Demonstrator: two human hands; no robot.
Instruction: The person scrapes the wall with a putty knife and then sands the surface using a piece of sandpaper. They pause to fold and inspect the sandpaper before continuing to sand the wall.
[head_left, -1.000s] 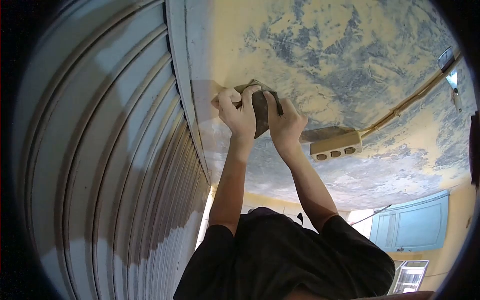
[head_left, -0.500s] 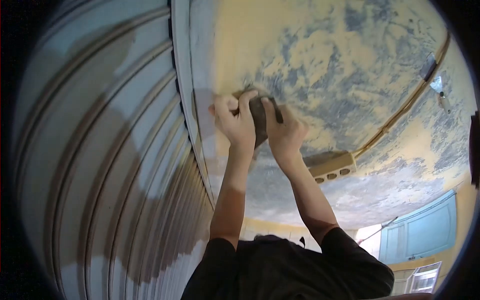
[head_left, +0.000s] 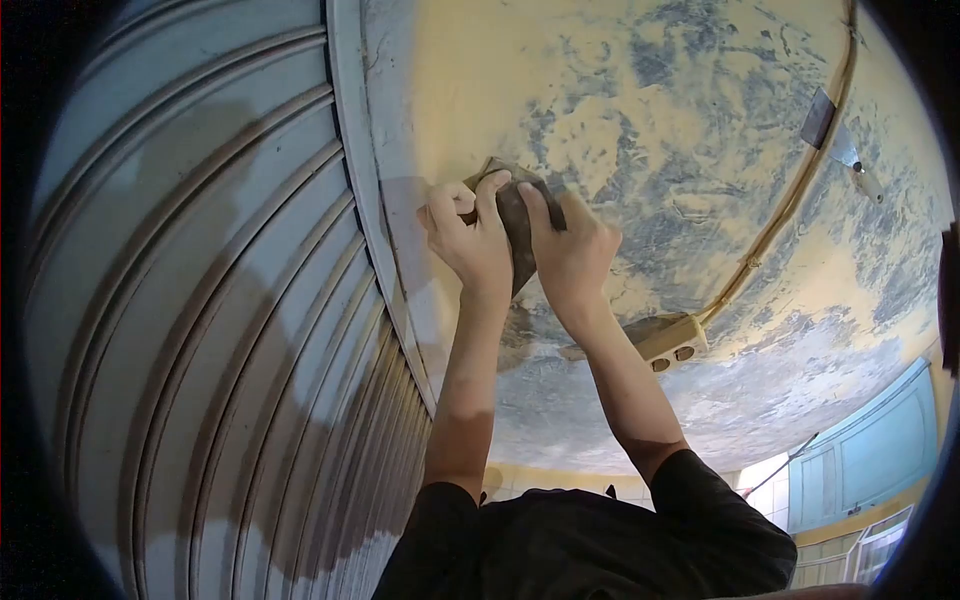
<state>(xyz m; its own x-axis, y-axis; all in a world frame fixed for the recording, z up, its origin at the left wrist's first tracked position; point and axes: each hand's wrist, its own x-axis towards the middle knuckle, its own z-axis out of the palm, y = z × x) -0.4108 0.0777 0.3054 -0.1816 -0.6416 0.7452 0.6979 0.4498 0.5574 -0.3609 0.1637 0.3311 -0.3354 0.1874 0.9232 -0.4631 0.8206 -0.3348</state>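
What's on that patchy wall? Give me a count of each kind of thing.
Hands: 2 (left hand, right hand)
Sandpaper: 1
Socket box: 1
Cable: 1
Scraper: 1
Total: 6

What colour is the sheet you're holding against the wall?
Dark grey-brown sheet; it shows in the head view.

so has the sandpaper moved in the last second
Yes, slightly: the sandpaper sits farther from the socket box, still close beside the shutter frame.
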